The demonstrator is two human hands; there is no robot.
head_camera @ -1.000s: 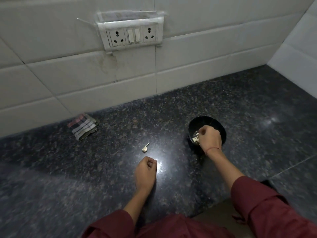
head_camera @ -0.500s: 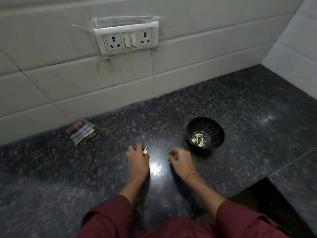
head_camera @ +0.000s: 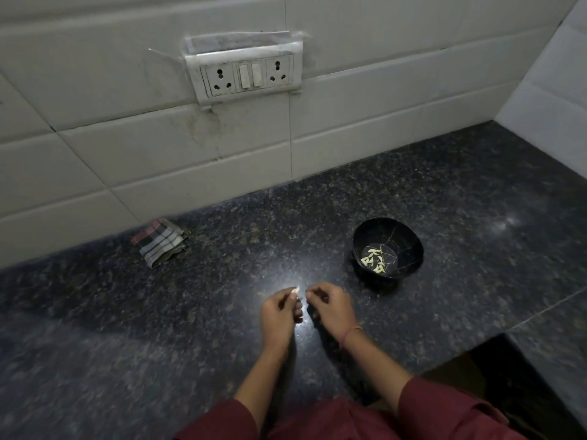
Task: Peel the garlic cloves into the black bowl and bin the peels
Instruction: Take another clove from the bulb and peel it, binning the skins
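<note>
Garlic cloves [head_camera: 374,259] lie peeled in the black bowl [head_camera: 409,241]. The left hand [head_camera: 279,311] pinches one more clove [head_camera: 295,292]. The right hand [head_camera: 333,308] curls beside it, grip unclear. Binning apparently remains.

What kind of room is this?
Most likely a home kitchen: a dark speckled granite countertop, a white tiled wall with a white double socket panel, and a small black bowl holding peeled garlic cloves.

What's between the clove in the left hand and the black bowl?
Nothing visible on the counter. Only the right hand, close beside the garlic clove pinched by the left hand, sits on the black bowl side.
</note>
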